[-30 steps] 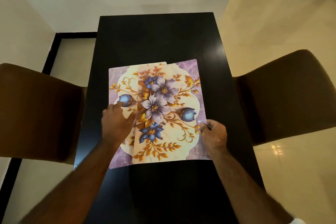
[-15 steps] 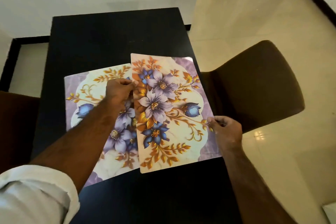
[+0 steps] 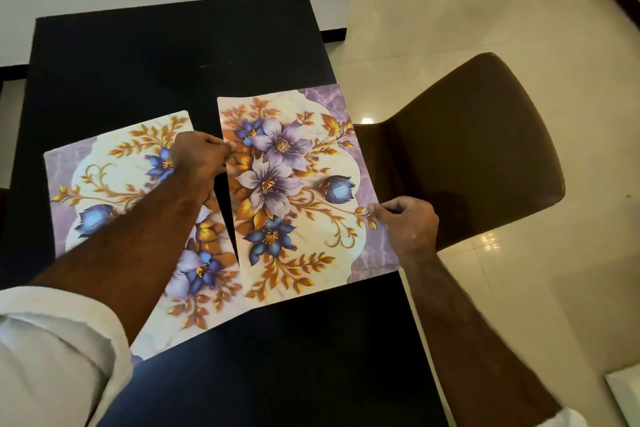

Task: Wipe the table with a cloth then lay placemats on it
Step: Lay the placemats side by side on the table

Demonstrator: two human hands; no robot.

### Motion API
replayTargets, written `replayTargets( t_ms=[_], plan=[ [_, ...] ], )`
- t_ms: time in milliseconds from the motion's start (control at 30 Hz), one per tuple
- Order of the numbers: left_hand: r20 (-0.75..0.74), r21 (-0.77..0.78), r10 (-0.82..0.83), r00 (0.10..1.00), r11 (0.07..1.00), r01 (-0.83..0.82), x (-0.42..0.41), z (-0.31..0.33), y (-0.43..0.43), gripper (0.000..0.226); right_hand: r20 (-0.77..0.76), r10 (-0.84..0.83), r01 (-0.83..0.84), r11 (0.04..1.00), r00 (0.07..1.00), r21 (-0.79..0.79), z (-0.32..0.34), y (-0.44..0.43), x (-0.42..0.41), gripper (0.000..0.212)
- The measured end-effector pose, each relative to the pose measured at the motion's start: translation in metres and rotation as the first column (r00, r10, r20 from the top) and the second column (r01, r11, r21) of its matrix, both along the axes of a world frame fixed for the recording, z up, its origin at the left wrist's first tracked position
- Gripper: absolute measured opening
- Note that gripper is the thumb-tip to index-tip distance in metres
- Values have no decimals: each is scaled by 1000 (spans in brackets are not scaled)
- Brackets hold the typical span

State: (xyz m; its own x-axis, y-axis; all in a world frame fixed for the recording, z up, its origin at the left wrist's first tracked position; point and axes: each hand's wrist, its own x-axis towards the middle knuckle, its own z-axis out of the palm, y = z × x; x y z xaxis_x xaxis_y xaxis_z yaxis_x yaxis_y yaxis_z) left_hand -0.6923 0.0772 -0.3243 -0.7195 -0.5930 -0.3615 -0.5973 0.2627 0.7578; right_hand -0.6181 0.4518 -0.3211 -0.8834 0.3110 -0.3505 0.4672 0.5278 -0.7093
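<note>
Two floral placemats lie on the black table [image 3: 166,55]. The right placemat [image 3: 304,191] reaches the table's right edge, and my right hand [image 3: 407,225] pinches its right border. My left hand [image 3: 201,158] pinches that same placemat's left edge, with my forearm crossing over the left placemat [image 3: 107,191]. The left placemat lies tilted near the table's left side, partly hidden under my arm. A thin dark gap shows between the two mats. No cloth is in view.
A brown chair [image 3: 467,156] stands close against the table's right side. Glossy cream floor tiles [image 3: 519,28] spread to the right. A white wall with a dark skirting runs behind the table's far end.
The two overlapped placemats have been pulled apart. The top one moved right to the table's edge. My view swung to the right.
</note>
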Motion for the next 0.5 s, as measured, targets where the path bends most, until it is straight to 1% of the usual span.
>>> replayTargets(
  t_ms=[100,233,433,500],
  plan=[
    [12,-71,-18,1000,997,19,1,6,0,20,-23,9,-8,999,1000,39,-2,-4,-3,22],
    [32,-83,-32,999,996,35,2,10,1,22,-46,17,-14,998,999,69,-4,-7,-4,23],
    [31,-136,-44,999,990,47,5,15,4,21,-36,23,-20,996,999,93,-5,-7,-5,23],
    [22,-131,-48,999,990,51,6,13,3,21,-34,19,-16,995,999,96,-6,-7,-4,22]
  ],
)
